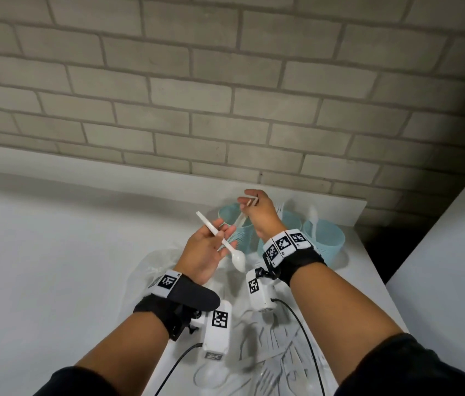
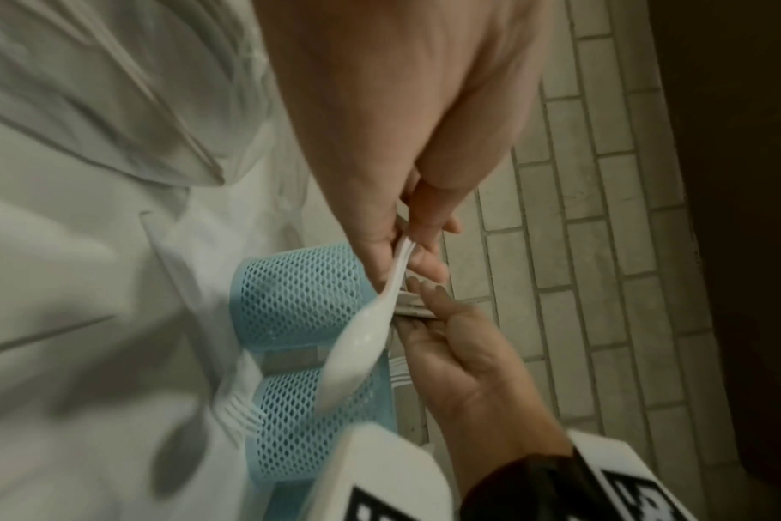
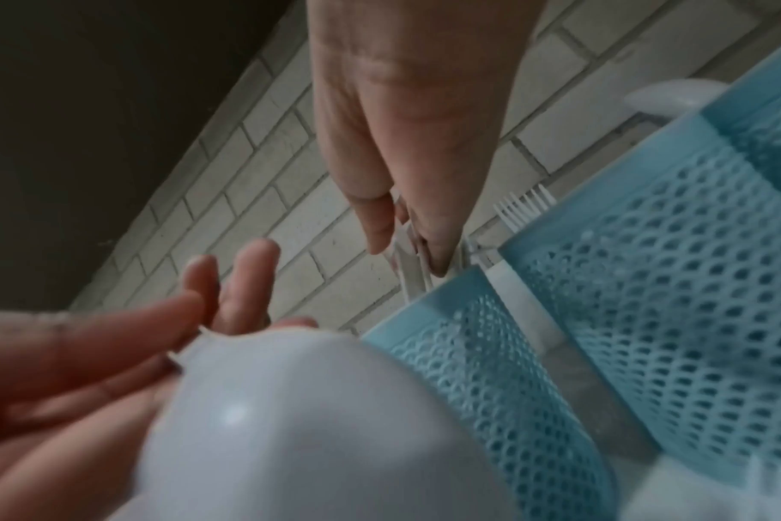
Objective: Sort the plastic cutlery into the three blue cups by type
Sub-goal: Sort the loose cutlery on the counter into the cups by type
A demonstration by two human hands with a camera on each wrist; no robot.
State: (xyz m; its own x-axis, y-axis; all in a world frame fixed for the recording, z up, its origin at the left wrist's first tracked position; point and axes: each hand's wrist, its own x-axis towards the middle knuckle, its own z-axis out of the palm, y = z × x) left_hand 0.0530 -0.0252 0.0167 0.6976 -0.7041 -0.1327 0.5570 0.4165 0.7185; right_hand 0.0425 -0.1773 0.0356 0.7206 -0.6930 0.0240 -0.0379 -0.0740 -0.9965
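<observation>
Three blue mesh cups stand in a row near the wall: left (image 1: 235, 234), middle (image 1: 289, 221), right (image 1: 325, 238). My right hand (image 1: 249, 202) pinches the handle of a white cutlery piece (image 1: 240, 220) whose lower end hangs inside the left cup (image 3: 491, 370); I cannot tell its type. My left hand (image 1: 219, 234), palm up just in front of that cup, grips a white spoon (image 1: 237, 258) by its handle, with the bowl pointing toward me. Fork tines (image 3: 522, 204) stick out of the middle cup. Another spoon (image 1: 313, 217) stands in the right cup.
Several loose white forks, spoons and knives lie on a clear plastic bag (image 1: 277, 352) between my forearms. The white table (image 1: 54, 267) ends just right of the cups. A brick wall (image 1: 225, 95) rises close behind them.
</observation>
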